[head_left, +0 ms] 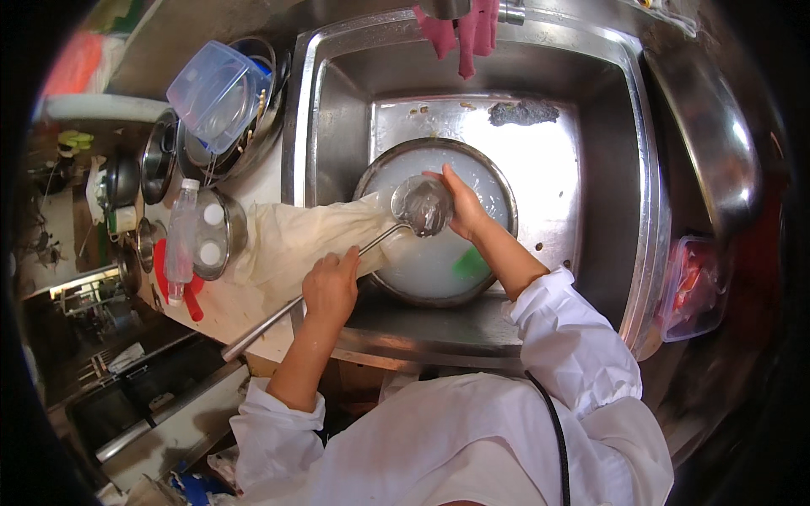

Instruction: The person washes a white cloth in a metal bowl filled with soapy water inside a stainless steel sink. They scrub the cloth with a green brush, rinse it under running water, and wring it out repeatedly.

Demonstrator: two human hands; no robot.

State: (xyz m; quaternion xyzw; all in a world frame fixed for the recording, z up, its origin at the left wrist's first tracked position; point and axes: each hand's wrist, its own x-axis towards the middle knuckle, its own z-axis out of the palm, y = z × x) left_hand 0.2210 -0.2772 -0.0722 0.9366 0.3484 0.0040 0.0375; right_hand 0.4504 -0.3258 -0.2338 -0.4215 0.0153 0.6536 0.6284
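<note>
My left hand point(331, 287) is closed round the long metal handle of a ladle point(422, 205). The ladle's round bowl is wet and shiny, held over a large metal basin point(504, 173) of cloudy water. At the bowl's right rim my right hand point(460, 202) grips it, the thumb side upward and some fingers hidden behind the metal. A green piece, perhaps a scouring pad point(471, 263), lies in the water. A pale cream cloth point(295, 240) reaches from the counter to the basin's left rim, under the handle.
The basin stands in a steel sink point(612, 194). Pink gloves point(460, 34) hang by the tap; a grey scouring clump point(523, 112) lies behind the basin. On the left are a plastic bottle point(181, 244), a steel pot point(228, 221) and a clear container point(218, 97). A clear tub point(693, 288) sits right.
</note>
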